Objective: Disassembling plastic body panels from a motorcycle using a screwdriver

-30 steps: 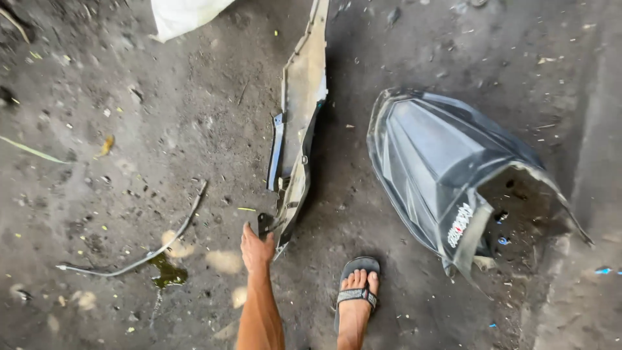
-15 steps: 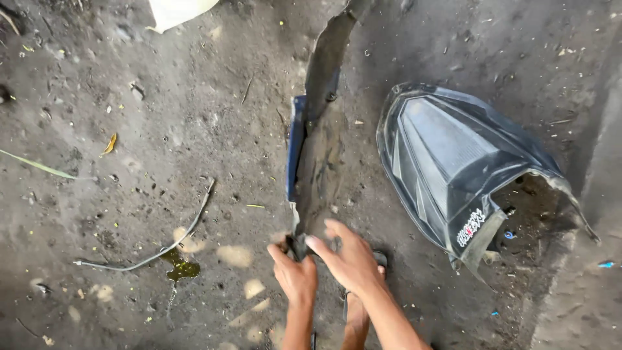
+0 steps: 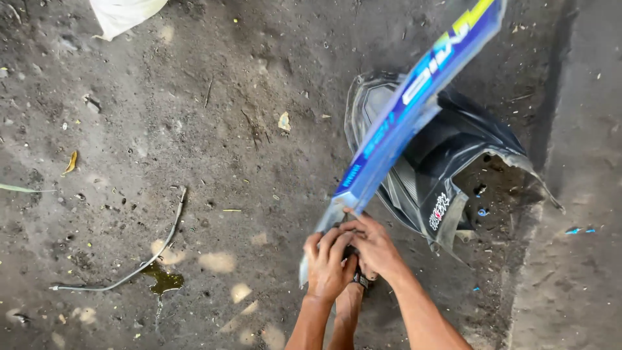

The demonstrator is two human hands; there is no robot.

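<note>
A long blue plastic body panel [image 3: 407,110] with yellow and white stripes is lifted off the ground and slants up to the top right, blurred. My left hand [image 3: 327,264] and my right hand [image 3: 372,246] both grip its lower end, close together. Under the panel, to the right, a black scooter fairing piece [image 3: 447,175] lies on the dirt floor. My foot in a sandal [image 3: 346,304] is partly hidden below my hands.
A thin grey cable [image 3: 139,259] lies on the ground at the left beside a small dark oily puddle [image 3: 163,280]. A white sack [image 3: 123,13] shows at the top edge. A concrete strip [image 3: 576,194] runs along the right side.
The panel lay flat on the ground with only one hand near its end; my right hand joined it, and both hands have now raised and turned the panel, blue side showing, over the black fairing.
</note>
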